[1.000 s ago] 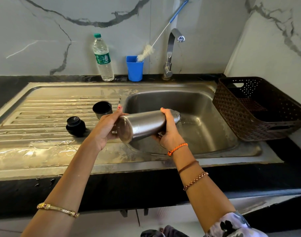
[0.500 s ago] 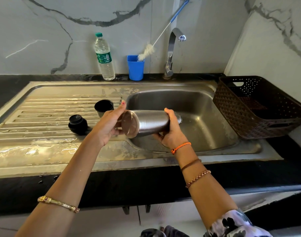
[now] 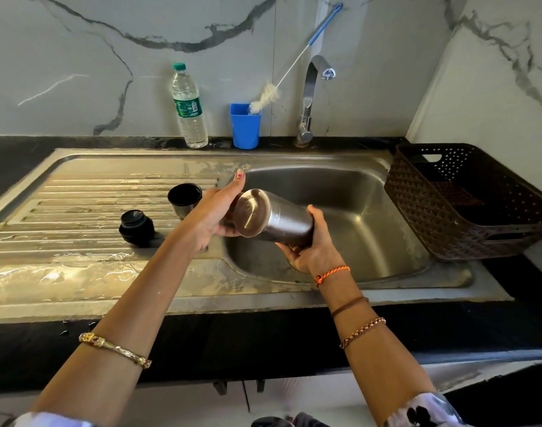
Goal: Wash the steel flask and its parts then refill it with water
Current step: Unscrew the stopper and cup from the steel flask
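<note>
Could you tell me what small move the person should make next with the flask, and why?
Probably tilt the steel flask further so its mouth dips toward the sink basin. Both the left hand and right hand hold it nearly level over the basin, base toward the camera, so any rinse water would likely stay inside until the mouth drops.

You can't see the flask's (image 3: 272,218) mouth: it points away from you, behind your right hand (image 3: 314,246). Your left hand's (image 3: 215,211) fingers are hidden behind the flask's base. The basket's (image 3: 466,208) right side runs off the edge, and the bottle's (image 3: 188,107) label is too small to read.
</note>
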